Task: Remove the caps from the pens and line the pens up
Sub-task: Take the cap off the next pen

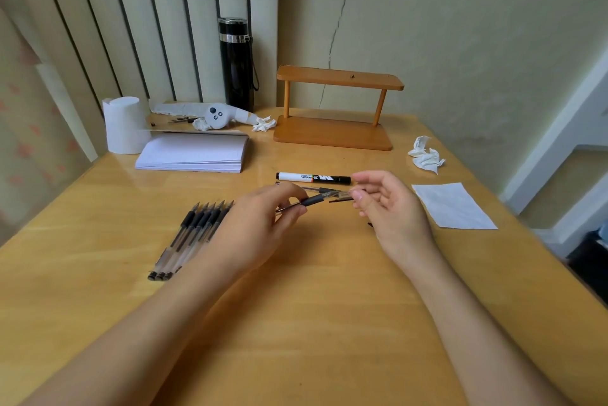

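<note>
Lying just left of the left hand [260, 224], a row of uncapped pens [190, 234] rests side by side on the wooden table [312, 323], tips pointing away from the person; the nearest ones are partly hidden under that hand's wrist. Beyond the row, farther from the hands, sit a stack of white paper [194, 152] and a white roll [123, 126].

The left hand holds a clear pen [312, 201] by its barrel, fingers pinched around it near the black grip. The pen spans the gap between the two hands, above the table. At its other end the right hand [391, 205] pinches the clear cap [345, 195] between thumb and fingertips, the remaining fingers loosely curled; whether the cap is fully off the tip cannot be told.

Just beyond both hands lies a white marker [312, 178] with a black cap, and a second clear pen [311, 189] beside it. Right of the right hand lies a flat white sheet [454, 206], with a crumpled tissue [426, 155] behind it.
</note>
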